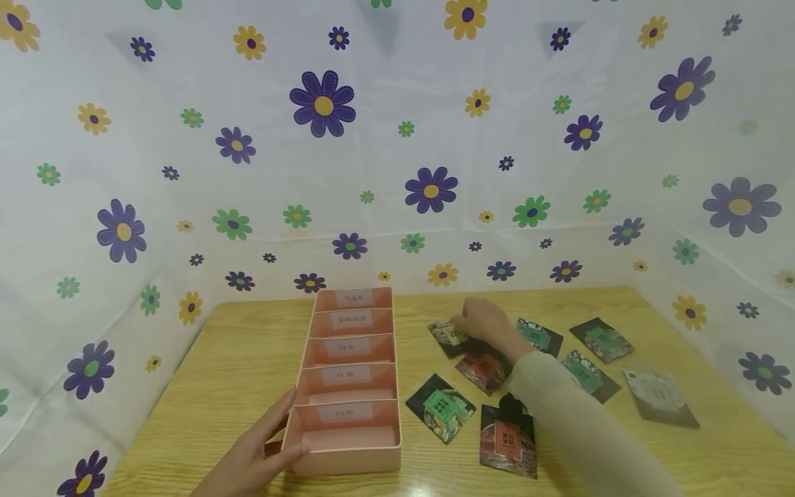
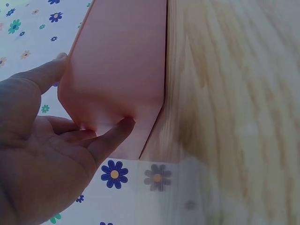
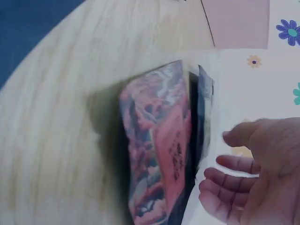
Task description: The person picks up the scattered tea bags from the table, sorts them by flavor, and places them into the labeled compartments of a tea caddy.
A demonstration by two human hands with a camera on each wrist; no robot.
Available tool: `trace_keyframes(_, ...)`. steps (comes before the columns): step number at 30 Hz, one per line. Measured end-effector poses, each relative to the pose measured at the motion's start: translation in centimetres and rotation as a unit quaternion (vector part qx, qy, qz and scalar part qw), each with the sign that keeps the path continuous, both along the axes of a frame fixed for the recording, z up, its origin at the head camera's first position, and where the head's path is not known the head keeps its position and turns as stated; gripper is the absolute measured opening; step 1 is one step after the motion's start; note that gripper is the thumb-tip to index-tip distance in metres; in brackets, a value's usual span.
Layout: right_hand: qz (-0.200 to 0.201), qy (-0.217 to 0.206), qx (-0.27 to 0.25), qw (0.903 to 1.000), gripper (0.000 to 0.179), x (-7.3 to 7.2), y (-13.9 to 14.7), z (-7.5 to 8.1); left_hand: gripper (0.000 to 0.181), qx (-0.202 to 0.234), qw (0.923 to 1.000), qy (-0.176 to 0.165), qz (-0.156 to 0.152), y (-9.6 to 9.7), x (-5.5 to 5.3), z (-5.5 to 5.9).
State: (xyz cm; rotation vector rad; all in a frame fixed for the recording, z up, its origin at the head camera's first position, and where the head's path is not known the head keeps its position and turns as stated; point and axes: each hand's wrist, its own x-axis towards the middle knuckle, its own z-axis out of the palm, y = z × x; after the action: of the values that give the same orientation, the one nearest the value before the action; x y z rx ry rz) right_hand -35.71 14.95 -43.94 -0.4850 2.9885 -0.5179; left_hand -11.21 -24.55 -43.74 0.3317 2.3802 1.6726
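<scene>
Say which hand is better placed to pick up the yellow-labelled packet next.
Right, I'd say. The right hand is at the yellow-labelled packet and looks empty; the left hand grips the pink divided box at its near corner, across from that packet.

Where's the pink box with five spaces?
In the head view, the pink compartment box is left of centre on the table, between the left hand and the packets.

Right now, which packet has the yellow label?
The packet at the right hand, just right of the pink box: its label alone is yellow, while the other packets' labels are red, green or whitish-grey.
</scene>
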Motion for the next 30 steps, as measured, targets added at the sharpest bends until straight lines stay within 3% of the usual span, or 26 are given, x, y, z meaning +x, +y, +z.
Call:
trace_keyframes(2,0.065,-0.001,-0.012,0.9978,0.023,-0.1,0.3,0.3,0.081,0.002,1.0000,0.007,-0.006,0.0,0.0,0.0)
trace_keyframes(5,0.161,-0.015,-0.009,0.9869,0.053,0.0,0.5,0.7,0.081,0.003,0.9997,0.019,-0.017,-0.1,0.1,0.0)
trace_keyframes(9,0.195,-0.045,0.001,0.9797,0.063,0.0,0.4,1.2,0.081,0.006,0.9995,0.023,-0.019,-0.2,0.1,0.1)
trace_keyframes(16,0.171,-0.034,0.014,0.9847,0.061,-0.7,0.5,1.2,0.082,0.005,0.9998,0.011,-0.015,-0.1,0.1,0.3)
trace_keyframes(23,0.115,-0.047,-0.046,0.9912,0.054,-0.8,1.1,0.8,0.082,0.007,0.9998,-0.002,-0.016,0.0,0.1,0.5)
trace_keyframes(30,0.081,-0.028,-0.087,0.9924,0.040,-0.6,1.6,0.6,0.081,0.003,0.9997,-0.013,-0.020,0.1,-0.1,0.5)
